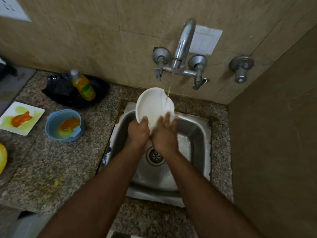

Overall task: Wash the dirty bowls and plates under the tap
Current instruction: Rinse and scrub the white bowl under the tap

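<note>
A round white plate [151, 104] is held tilted over the steel sink [193, 133], under the water running from the tap [184, 42]. My left hand [138, 133] grips its lower left rim. My right hand [164, 133] lies with fingers spread against the plate's lower right face. The stream strikes the plate near its upper right edge. On the counter to the left stand a blue bowl [51, 124] and a square white plate [38, 111], both smeared with orange and green residue.
A bottle of yellow dish liquid [84, 86] stands on a black bag [60, 90] behind the blue bowl. A yellow item [2, 157] shows at the left edge. The granite counter [51, 165] surrounds the sink; walls close in behind and on the right.
</note>
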A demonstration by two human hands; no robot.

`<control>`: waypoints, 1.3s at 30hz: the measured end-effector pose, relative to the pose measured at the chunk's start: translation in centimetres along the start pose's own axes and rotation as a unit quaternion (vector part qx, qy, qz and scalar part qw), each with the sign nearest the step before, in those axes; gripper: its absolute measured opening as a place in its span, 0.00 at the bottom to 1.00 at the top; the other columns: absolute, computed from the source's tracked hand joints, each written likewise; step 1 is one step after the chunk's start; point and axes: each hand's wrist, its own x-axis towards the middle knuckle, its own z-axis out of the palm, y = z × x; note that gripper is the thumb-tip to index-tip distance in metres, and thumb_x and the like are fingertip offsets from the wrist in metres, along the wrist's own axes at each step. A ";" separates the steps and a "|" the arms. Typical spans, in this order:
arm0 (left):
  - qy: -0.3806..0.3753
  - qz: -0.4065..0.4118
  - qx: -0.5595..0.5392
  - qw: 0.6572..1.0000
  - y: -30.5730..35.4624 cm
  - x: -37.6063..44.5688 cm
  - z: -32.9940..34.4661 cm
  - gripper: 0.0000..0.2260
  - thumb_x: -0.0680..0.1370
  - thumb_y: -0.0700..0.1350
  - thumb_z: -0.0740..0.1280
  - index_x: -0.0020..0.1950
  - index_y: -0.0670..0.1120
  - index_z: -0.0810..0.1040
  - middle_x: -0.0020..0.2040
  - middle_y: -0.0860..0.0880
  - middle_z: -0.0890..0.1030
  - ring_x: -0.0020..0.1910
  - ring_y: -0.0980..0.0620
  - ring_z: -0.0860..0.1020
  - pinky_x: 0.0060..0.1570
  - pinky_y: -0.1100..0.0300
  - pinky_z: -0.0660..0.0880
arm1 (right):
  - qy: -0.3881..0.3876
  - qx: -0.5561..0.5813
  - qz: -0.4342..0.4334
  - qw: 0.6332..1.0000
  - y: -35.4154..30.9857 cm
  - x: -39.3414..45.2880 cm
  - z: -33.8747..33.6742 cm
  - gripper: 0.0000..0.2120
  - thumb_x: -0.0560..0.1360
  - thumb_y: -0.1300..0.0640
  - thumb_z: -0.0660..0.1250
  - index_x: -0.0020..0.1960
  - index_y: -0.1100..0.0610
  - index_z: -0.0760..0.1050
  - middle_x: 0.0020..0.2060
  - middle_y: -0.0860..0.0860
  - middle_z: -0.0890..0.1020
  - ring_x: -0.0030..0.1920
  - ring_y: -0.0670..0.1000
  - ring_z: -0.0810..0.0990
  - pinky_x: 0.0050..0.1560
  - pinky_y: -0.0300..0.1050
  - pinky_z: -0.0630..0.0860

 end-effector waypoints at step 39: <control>-0.151 0.094 0.370 0.912 3.2 3.1 6.9 0.36 0.81 0.70 0.53 0.65 0.41 0.79 0.62 0.39 0.81 0.61 0.38 0.79 0.62 0.49 0.75 | 0.124 0.303 0.060 0.943 3.0 -1.2 -13.5 0.25 0.68 0.60 0.63 0.65 0.49 0.78 0.54 0.52 0.83 0.52 0.56 0.82 0.51 0.59 0.84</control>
